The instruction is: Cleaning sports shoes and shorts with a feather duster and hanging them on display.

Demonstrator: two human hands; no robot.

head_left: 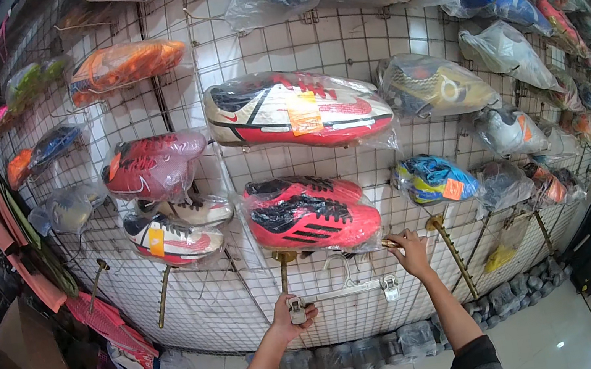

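My left hand (290,318) is closed round the left end of a whitish plastic clip hanger (343,290), beside its clip. The hanger's hook points up toward the wire grid. My right hand (410,251), up and to the right, has its fingers closed on a small gold-coloured metal piece (391,243); whether it is a loose part or a rod's end I cannot tell. Just above are red football boots (314,216) with black stripes, wrapped in clear plastic. A gold display arm (283,267) comes down from the grid behind my left hand; another gold arm (451,256) slants down right of my right hand.
The wire grid wall (337,54) carries several bagged shoes, including a white and red boot (307,109) and a blue and yellow one (434,179). Along the floor runs a row of dark wrapped bundles (369,354). Cardboard (45,363) stands at the lower left.
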